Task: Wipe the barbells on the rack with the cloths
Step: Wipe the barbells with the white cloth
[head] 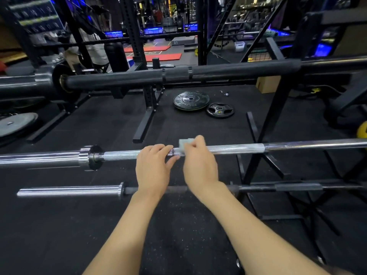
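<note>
Right under both hands is the middle barbell [228, 149], a chrome one lying across the black rack [256, 161] with its knurled section running left to right. My left hand [154, 165] is draped over the bar with the fingers curled over the top and the thumb coming up from below, so it's gripping the shaft. Just to its right, nearly touching it, the right hand [199, 165] pinches a small pale cloth [185, 143] folded into a little pad, and the cloth sits on top of the bar, right against it, poking out past the knuckles. Out to the left of the left hand you can see the bar's collar and its smooth sleeve heading off the edge of the view. Below the wrists, closer to me, there's a second barbell [69, 191] on a lower level, chrome sleeve on the left and a darker shaft passing behind both forearms. Above and beyond the hands there's a thick black barbell [178, 74] on the top level, well apart from the fingers. Past that, on the black rubber floor [99, 126], a stack of black weight plates [191, 100] lies flat with a smaller plate [220, 110] just beside it on the right. Far left of the hands, another gray plate [16, 123] lies flat, partly cut off by the edge of the view.
</note>
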